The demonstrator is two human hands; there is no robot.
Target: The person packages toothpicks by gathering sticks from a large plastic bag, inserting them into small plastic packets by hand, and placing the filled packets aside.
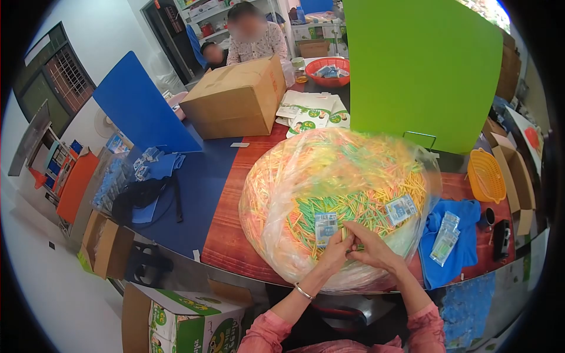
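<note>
A big clear plastic bag [273,206] full of thin yellow, green and pink sticks lies open on the red table. Over its front part, my left hand [336,248] and my right hand [369,242] meet with fingers closed around a small bunch of sticks [346,233]. Just left of the fingers, a printed packet [325,228] rests on the loose sticks. Another printed packet [400,209] lies on the sticks to the upper right. A silver bangle [303,290] circles my left wrist.
A cardboard box [235,100] and flat printed packaging [312,112] lie behind the bag. A green panel [421,76] stands behind right, a blue one [141,103] left. Packets [445,238] on blue cloth [467,253] and a yellow basket [487,176] are right. Two people are across the table.
</note>
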